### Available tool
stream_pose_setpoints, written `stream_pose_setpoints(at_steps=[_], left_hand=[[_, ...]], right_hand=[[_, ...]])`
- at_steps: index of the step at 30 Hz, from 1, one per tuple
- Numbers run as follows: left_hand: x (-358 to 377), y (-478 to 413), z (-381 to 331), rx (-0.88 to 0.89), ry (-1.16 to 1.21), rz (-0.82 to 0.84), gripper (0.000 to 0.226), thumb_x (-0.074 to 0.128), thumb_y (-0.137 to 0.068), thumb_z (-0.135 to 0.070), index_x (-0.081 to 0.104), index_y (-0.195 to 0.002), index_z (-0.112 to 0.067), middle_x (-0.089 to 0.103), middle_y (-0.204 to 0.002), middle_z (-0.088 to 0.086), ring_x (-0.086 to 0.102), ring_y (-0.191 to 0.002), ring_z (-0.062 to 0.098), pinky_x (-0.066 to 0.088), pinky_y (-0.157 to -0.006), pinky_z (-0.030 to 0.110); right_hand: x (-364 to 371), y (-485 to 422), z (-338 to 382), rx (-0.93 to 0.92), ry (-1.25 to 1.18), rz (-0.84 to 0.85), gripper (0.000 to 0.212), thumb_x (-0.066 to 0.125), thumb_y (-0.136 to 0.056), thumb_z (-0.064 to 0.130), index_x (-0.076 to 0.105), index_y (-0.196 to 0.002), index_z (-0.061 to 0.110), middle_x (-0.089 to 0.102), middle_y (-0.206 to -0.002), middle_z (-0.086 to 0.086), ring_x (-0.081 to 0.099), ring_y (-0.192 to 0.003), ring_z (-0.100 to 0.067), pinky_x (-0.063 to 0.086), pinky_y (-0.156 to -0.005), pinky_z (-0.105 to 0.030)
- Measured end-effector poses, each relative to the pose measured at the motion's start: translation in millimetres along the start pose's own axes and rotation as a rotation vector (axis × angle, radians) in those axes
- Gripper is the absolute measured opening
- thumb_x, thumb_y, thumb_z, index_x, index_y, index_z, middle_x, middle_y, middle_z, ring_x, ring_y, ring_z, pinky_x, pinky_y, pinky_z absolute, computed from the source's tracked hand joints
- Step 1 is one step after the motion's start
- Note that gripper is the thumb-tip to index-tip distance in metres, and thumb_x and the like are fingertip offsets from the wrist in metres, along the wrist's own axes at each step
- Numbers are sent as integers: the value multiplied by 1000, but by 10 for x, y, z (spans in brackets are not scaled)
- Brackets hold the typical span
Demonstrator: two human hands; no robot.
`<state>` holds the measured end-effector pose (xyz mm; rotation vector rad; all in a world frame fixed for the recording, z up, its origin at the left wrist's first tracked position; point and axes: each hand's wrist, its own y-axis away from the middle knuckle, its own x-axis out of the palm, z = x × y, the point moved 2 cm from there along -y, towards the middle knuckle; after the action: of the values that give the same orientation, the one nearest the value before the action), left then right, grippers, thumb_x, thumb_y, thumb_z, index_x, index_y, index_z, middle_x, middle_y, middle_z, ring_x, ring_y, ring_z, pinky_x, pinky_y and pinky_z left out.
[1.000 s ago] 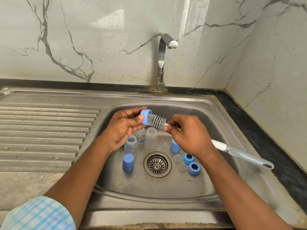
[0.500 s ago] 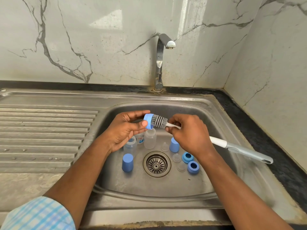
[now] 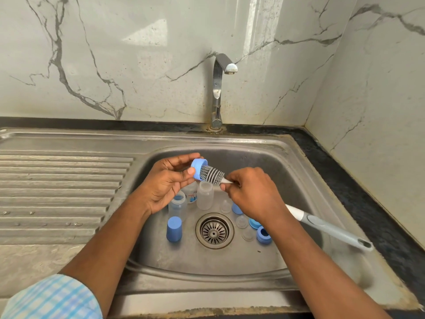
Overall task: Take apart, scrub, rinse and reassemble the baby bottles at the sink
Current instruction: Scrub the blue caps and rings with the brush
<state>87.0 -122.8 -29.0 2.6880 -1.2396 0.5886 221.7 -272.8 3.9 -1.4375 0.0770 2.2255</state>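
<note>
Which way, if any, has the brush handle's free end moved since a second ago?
Yes. The brush handle's free end has swung toward the camera: before, it was level with the drain; now it sits lower in frame.

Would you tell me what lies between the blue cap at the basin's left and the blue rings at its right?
The drain and two clear teats, seen in the head view.

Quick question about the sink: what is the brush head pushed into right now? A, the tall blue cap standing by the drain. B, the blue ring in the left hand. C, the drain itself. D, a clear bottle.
B: the brush has its grey bristle head inside the blue ring, which the left hand pinches, while the right hand grips the brush's shaft; the clear bottles stand in the sink below the hands.
</note>
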Motion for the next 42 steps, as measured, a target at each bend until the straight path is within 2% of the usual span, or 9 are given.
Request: stream_pose_setpoints(at_steps=[3, 6, 10, 16, 20, 23, 30, 36, 42], left_hand=[[-73, -44, -15, 46, 43, -183, 25, 56, -90, -1, 66, -112, -7, 76, -99, 5, 72, -92, 16, 60, -78, 27], [-119, -85, 4, 25, 44, -304, 21, 51, -101, -15, 65, -115, -8, 74, -99, 7, 72, -92, 20, 61, -81, 32], [17, -66, 115, -47, -47, -220, 30, 61, -88, -30, 66, -112, -11, 74, -98, 11, 73, -93, 26, 61, -77, 34], [74, -22, 96, 20, -161, -187, 43, 76, -66, -15, 70, -108, -11, 76, -102, 6, 73, -96, 19, 59, -82, 28], [154, 12, 81, 33, -171, -144, 38, 76, -66, -15, 72, -103, -11, 77, -100, 7, 73, -93, 17, 59, -79, 26], [178, 23, 79, 50, -152, -128, 39, 76, -67, -15, 72, -105, -11, 75, -105, 11, 73, -98, 22, 59, -82, 29], [114, -5, 41, 71, -126, -240, 37, 76, -69, -21, 73, -105, -13, 76, -104, 7, 71, -101, 21, 58, -89, 31], [171, 40, 48, 84, -174, -141, 39, 76, -67, -15, 72, -106, -15, 76, -104, 6, 72, -96, 18, 58, -83, 28], [115, 18, 31, 97, -211, -210, 33, 76, -76, -17, 73, -108, -14, 75, -107, 6, 70, -106, 23, 55, -95, 37]], right_hand=[[-23, 38, 41, -25, -5, 40, 26, 60, -96, 36, 60, -73, 23, 49, -57, 6, 45, -54, -15, 32, -53, -29], [-141, 51, 19, -22, -47, -70, 29, 58, -97, 34, 52, -69, 27, 46, -54, 7, 41, -50, -11, 31, -51, -30], [-168, 19, -36, -8, -124, -131, 34, 56, -99, 32, 47, -66, 26, 43, -54, 7, 38, -52, -15, 32, -53, -31], [-86, 8, 9, -53, -73, -26, 41, 54, -100, 35, 43, -62, 26, 42, -53, 7, 38, -49, -12, 28, -51, -30], [-86, -53, -7, -16, -91, -89, 23, 53, -100, 33, 66, -82, 25, 45, -54, 8, 41, -49, -11, 28, -50, -28], [-70, -99, -53, 32, 12, -106, 24, 51, -101, 35, 69, -92, 22, 51, -63, 7, 49, -58, -17, 33, -55, -30], [-66, -44, 15, -36, -57, -66, 38, 53, -100, 35, 46, -64, 28, 43, -54, 8, 39, -50, -11, 29, -52, -30], [-89, -75, -18, -23, -67, -127, 32, 53, -100, 33, 49, -69, 28, 42, -52, 8, 38, -48, -10, 24, -48, -28], [-53, -47, 38, -51, -64, -73, 35, 54, -99, 36, 50, -65, 29, 42, -51, 8, 37, -48, -10, 28, -51, -29]])
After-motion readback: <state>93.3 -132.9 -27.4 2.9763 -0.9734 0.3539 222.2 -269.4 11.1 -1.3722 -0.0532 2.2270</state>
